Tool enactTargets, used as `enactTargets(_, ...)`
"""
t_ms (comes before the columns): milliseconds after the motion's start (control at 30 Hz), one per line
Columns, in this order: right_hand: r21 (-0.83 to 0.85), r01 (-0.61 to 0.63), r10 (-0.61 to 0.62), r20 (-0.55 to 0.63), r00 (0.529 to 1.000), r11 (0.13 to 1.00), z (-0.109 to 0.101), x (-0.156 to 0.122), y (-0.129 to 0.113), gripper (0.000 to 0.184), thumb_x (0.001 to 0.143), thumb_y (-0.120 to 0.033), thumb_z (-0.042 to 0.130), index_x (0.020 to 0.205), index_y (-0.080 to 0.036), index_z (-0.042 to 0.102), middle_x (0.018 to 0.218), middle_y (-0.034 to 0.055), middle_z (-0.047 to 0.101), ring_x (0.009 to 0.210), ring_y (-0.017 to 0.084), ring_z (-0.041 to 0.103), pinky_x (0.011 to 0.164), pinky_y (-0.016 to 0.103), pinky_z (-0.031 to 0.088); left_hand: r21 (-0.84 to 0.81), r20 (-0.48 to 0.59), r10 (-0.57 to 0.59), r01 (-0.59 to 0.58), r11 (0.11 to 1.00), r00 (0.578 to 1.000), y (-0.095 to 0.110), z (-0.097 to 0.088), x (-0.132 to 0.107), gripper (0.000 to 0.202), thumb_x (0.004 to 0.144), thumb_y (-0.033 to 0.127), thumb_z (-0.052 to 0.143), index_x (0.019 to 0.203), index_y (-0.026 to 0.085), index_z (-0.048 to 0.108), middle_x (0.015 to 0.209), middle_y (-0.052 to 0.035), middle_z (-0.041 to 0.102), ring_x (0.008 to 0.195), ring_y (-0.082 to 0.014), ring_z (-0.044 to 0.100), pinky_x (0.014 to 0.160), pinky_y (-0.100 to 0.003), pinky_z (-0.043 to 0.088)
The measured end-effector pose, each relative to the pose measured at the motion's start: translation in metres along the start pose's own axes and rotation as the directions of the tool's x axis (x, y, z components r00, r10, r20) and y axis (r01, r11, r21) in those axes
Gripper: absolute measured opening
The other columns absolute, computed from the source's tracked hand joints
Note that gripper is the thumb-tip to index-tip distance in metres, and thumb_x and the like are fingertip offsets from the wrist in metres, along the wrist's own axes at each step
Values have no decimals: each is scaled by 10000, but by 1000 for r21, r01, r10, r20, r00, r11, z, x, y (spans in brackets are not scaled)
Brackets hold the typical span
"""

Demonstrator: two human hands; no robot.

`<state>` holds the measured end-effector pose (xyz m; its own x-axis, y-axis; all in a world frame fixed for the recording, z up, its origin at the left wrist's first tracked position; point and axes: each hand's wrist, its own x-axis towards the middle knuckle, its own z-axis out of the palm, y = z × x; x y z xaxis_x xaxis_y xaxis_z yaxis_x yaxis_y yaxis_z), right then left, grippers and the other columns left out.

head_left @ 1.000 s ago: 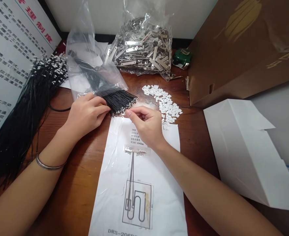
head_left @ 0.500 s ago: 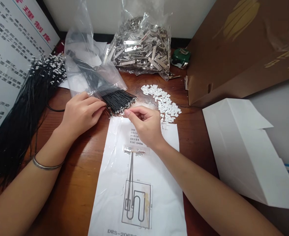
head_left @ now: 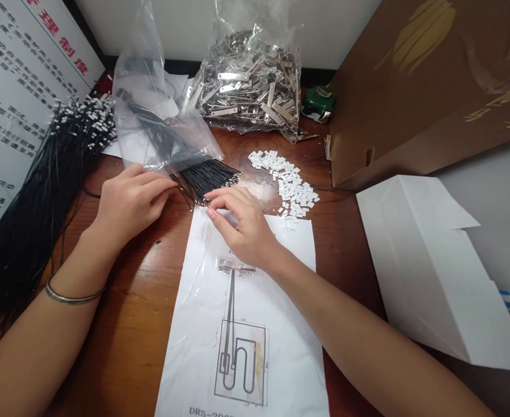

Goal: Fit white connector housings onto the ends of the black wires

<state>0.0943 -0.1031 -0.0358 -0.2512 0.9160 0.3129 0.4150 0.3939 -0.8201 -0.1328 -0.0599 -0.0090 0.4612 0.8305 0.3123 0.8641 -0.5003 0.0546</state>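
My left hand (head_left: 135,197), a metal bangle on its wrist, is closed in a pinch on a black wire at the left side of a bundle of black wires (head_left: 209,174). The bundle's bare metal tips point toward me, and its far part lies inside a clear plastic bag (head_left: 150,127). My right hand (head_left: 244,226) is over the top of the printed drawing sheet (head_left: 289,278), thumb and fingers drawn together beside the wire tips. Whatever may be between them is too small to make out. Small white connector housings (head_left: 296,188) lie in a loose pile to its right.
A clear bag of flat metal parts (head_left: 250,87) stands at the back, beside a green tape measure (head_left: 318,104). A brown carton (head_left: 389,87) and a folded white card box (head_left: 432,260) border the right. Black wires with white ends (head_left: 33,191) hang at the left.
My left hand has shifted a little left, with a few wires now spread away from the bundle. My right hand has moved left and slightly nearer to me, along the wire tips.
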Motion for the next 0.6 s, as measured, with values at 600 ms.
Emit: enactTargets(600, -181, 55, -2, 283, 959, 982, -3, -2, -3, 171, 975, -230, 457, 875, -231, 595, 1406, 47, 610, 1426, 261, 415, 1097, 551, 236, -369, -343, 127, -258, 893, 931, 62, -36, -13, 170, 854, 116, 663, 966, 241, 692, 899, -1, 782, 791, -142, 730, 736, -258, 598)
